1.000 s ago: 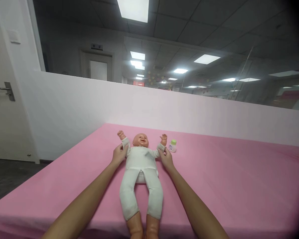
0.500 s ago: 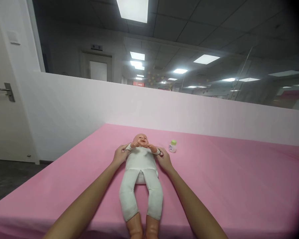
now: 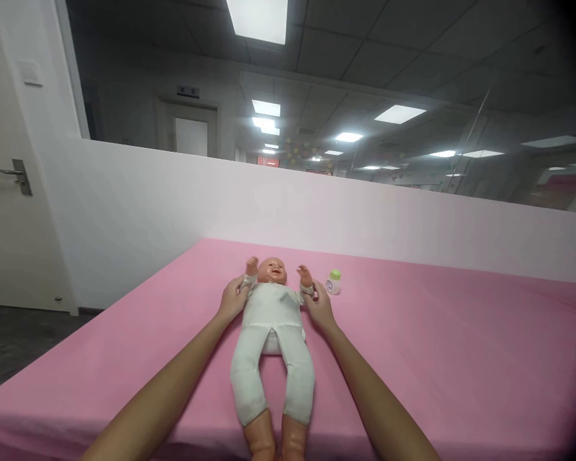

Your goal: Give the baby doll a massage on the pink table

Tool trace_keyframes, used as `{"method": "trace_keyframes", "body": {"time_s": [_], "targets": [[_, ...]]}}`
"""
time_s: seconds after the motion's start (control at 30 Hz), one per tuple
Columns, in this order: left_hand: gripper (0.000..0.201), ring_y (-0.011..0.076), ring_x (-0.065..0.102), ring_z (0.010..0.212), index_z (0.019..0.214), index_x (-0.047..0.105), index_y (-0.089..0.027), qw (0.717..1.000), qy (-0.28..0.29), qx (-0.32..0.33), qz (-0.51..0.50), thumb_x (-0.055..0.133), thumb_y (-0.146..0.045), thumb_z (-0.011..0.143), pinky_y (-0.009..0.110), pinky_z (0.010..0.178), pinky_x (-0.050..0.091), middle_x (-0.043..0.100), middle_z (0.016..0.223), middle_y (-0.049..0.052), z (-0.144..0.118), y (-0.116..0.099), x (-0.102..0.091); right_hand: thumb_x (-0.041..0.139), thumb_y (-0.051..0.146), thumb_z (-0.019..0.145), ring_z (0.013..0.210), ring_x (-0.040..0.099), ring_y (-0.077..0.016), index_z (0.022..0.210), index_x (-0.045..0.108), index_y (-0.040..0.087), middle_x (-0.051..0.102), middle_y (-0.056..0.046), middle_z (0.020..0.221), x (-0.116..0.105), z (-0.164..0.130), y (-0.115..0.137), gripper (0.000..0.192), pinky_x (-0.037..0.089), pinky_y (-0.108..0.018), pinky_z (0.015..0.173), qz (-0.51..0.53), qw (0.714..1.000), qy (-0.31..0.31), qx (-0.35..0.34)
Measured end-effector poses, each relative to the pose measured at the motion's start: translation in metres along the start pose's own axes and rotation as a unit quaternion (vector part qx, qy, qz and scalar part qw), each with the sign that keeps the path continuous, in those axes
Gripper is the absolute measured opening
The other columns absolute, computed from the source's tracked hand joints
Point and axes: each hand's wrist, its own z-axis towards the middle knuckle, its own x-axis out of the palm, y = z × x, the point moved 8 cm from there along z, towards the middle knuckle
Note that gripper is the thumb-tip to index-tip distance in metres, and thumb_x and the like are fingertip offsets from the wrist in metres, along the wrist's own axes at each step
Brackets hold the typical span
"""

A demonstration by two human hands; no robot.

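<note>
Pink-covered table (image 3: 436, 346) below a white partition | doll (image 3: 272, 333) is laid on its back at the middle, long axis running from the near edge, head pointed away | left hand (image 3: 231, 299) and right hand (image 3: 318, 306) are clasped on its forearms, so both arms are held raised | small bottle (image 3: 333, 282) is set just beside the right hand.

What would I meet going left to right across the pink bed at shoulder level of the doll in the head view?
Left hand gripping the doll's arm → baby doll in a white cloth suit → right hand gripping the other arm → small bottle with a green cap, all on the pink sheet.
</note>
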Motion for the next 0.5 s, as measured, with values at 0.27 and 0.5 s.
{"method": "trace_keyframes", "body": {"time_s": [0.27, 0.5], "targets": [[0.035, 0.0250, 0.064, 0.091, 0.112, 0.076, -0.023, 0.999, 0.001, -0.017, -0.042, 0.060, -0.035, 0.084, 0.031, 0.078, 0.047, 0.074, 0.099, 0.005, -0.001, -0.002, 0.000, 0.061, 0.038, 0.087, 0.098, 0.063, -0.0257, 0.115, 0.068, 0.025, 0.069, -0.007, 0.111, 0.008, -0.003, 0.001, 0.031, 0.052, -0.037, 0.082, 0.002, 1.000, 0.019, 0.006], [0.036, 0.0223, 0.060, 0.069, 0.084, 0.067, -0.019, 0.989, -0.075, -0.124, -0.022, 0.055, -0.052, 0.088, 0.030, 0.062, 0.040, 0.069, 0.077, 0.005, -0.003, 0.021, -0.015, 0.065, 0.053, 0.082, 0.090, 0.066, -0.0278, 0.099, 0.069, 0.019, 0.074, -0.010, 0.098, -0.020, -0.001, -0.023, 0.038, 0.051, -0.037, 0.077, 0.038, 0.985, -0.102, 0.133]]}}
